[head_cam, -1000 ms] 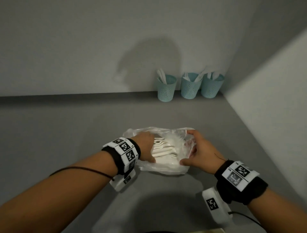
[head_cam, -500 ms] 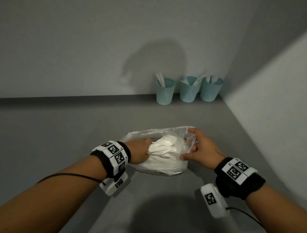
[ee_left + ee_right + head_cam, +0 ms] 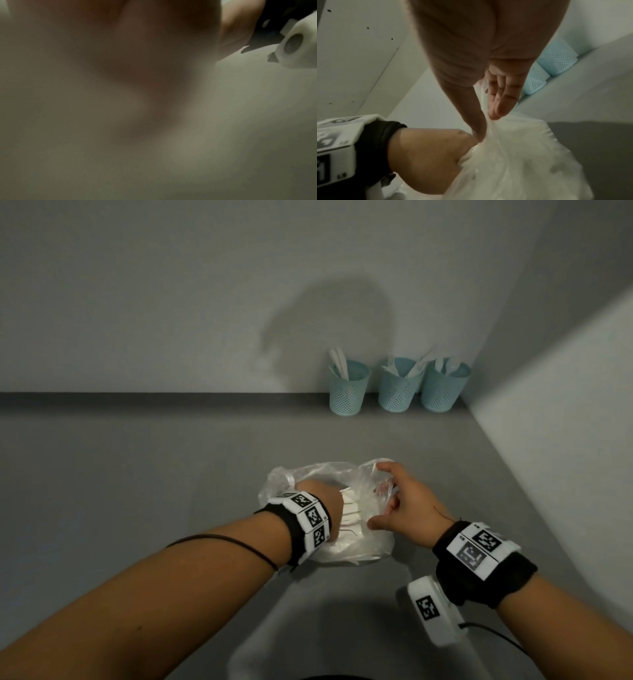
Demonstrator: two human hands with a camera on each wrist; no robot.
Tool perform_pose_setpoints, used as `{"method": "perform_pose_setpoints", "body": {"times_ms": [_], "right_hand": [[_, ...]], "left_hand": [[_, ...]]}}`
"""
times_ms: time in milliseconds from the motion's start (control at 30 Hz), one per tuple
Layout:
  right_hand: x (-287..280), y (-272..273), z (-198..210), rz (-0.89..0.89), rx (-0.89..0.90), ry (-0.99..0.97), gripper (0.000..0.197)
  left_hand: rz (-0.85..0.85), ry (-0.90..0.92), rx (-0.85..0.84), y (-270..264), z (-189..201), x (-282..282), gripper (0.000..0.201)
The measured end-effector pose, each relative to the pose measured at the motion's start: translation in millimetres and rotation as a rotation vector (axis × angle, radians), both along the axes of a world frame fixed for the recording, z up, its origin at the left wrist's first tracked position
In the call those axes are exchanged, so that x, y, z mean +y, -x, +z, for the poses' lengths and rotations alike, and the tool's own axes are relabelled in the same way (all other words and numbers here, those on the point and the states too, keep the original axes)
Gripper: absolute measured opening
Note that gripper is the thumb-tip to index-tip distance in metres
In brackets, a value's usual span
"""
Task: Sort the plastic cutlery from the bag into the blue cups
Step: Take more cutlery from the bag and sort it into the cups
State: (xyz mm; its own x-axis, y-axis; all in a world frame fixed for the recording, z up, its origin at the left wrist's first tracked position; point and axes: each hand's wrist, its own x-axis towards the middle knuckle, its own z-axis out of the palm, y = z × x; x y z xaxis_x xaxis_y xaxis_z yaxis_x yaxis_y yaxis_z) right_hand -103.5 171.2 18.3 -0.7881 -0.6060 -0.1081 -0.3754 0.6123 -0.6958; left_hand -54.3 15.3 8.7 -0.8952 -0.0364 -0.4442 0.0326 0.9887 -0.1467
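Note:
A clear plastic bag (image 3: pixel 371 546) with white plastic cutlery (image 3: pixel 350 512) lies on the grey counter in front of me. My left hand (image 3: pixel 320 497) reaches into the bag's mouth; its fingers are hidden by the plastic. The left wrist view is only a blur of skin and plastic. My right hand (image 3: pixel 390 505) pinches the bag's right edge between thumb and fingers, shown in the right wrist view where my right hand (image 3: pixel 486 125) lifts the bag (image 3: pixel 513 165) beside my left hand (image 3: pixel 428 152). Three blue mesh cups (image 3: pixel 349 390) (image 3: pixel 399 388) (image 3: pixel 443 388) at the back hold white cutlery.
The grey counter (image 3: pixel 154 474) ends at a back wall behind the cups and a side wall (image 3: pixel 565 440) on the right. The cups (image 3: pixel 556 62) stand in that far right corner. Cables run from both wrist cameras.
My left hand has pushed further into the bag, so its fingers no longer show. The right hand keeps its pinch and has lifted the bag's edge a little.

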Motion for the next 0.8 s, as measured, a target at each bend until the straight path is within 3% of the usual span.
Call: {"method": "perform_pose_setpoints", "body": {"times_ms": [33,167,333,500,600,700,800], "right_hand": [[2.0,2.0,0.5,-0.015,0.008,0.000,0.092],[12.3,15.3,2.6,-0.079,0.006,0.065,0.095],[16.4,23.4,7.3,-0.149,-0.008,0.141,0.093],[13.8,27.3,7.7,-0.199,-0.063,0.203,0.081],[12.8,30.2,10.0,-0.187,-0.057,0.210,0.071],[13.6,37.2,11.7,-0.202,-0.051,0.186,0.071],[12.5,39.9,10.9,-0.236,-0.037,0.158,0.076]], "left_hand": [[-0.014,0.002,0.003,0.5,-0.6,-1.4,0.012],[-0.007,-0.032,0.027,1.9,8.6,-20.5,0.031],[0.021,-0.259,0.080,-1.0,26.5,-42.6,0.034],[0.011,-0.496,0.096,-10.6,25.1,-56.3,0.022],[0.015,-0.592,0.110,-15.9,21.2,-67.8,0.030],[0.072,-0.728,0.141,-23.4,26.6,-75.0,0.042],[0.184,-0.873,0.172,-26.8,33.6,-76.5,0.035]]}}
